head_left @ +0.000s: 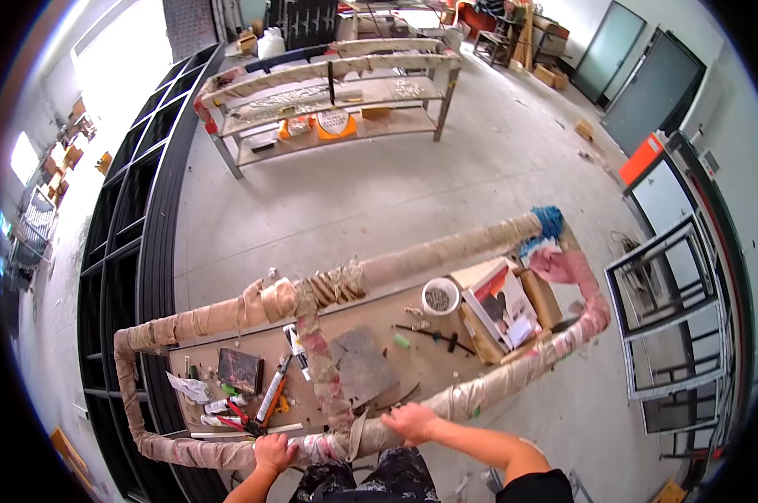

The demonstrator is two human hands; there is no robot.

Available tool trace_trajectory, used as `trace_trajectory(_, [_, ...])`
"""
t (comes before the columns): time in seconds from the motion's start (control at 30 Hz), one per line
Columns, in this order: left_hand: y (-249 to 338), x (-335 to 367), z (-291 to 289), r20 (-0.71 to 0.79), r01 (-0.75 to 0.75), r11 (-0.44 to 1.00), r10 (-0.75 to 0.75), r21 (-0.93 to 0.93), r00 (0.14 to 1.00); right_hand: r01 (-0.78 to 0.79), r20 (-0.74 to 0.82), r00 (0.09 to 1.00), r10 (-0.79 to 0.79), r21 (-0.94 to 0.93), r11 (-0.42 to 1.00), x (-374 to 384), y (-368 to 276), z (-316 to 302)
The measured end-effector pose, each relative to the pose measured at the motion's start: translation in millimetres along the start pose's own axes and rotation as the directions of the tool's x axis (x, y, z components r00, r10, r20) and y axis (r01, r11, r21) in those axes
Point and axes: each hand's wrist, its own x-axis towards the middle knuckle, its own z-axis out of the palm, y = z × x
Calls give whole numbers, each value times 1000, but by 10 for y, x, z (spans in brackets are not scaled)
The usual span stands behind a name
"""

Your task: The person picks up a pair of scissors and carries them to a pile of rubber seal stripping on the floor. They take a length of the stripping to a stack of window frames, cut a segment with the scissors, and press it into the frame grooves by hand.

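Observation:
A workbench frame with cloth-wrapped rails stands in front of me. My left hand [274, 453] lies closed over the near wrapped rail [471, 392], left of the middle crossbar [319, 356]. Further right, my right hand [410, 424] is curled over the same rail; its fingertips are partly hidden. A loose cloth strip [358, 433] hangs from the rail between my hands. Inside the frame, close to my left hand, lie red-handled pliers [249, 423], an orange-and-white caulking tube [272, 392] and white tubes [225, 404]. A flat grey plate [362, 365] sits right of the crossbar.
A white tub of small metal parts [440, 298] and an open cardboard box [544, 302] stand on the lower board. Black metal frames [127, 277] lean along the left. Another padded bench [329, 80] is ahead; metal window frames [668, 302] stand at right.

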Motion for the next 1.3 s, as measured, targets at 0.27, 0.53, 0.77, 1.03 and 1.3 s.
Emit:
trace_trajectory(0.27, [388, 210, 120, -234, 236, 971, -239, -42, 942, 70, -111, 992, -67, 20, 997, -55, 223, -53])
trace_trajectory(0.53, [430, 289, -25, -320, 189, 981, -195, -50, 927, 72, -68, 995, -75, -47, 996, -31, 175, -341])
trace_trajectory(0.77, [432, 297, 16, -327, 185, 980, -199, -76, 924, 70, -74, 995, -73, -34, 997, -44, 228, -299])
trace_trajectory(1.03, [389, 268, 59, -324, 222, 975, -217, -22, 921, 76, -180, 981, -74, 0, 997, -57, 273, -80])
trace_trajectory(1.3, [413, 312, 114, -218, 249, 968, -249, -27, 944, 33, -218, 976, -26, 27, 999, -68, 314, 58])
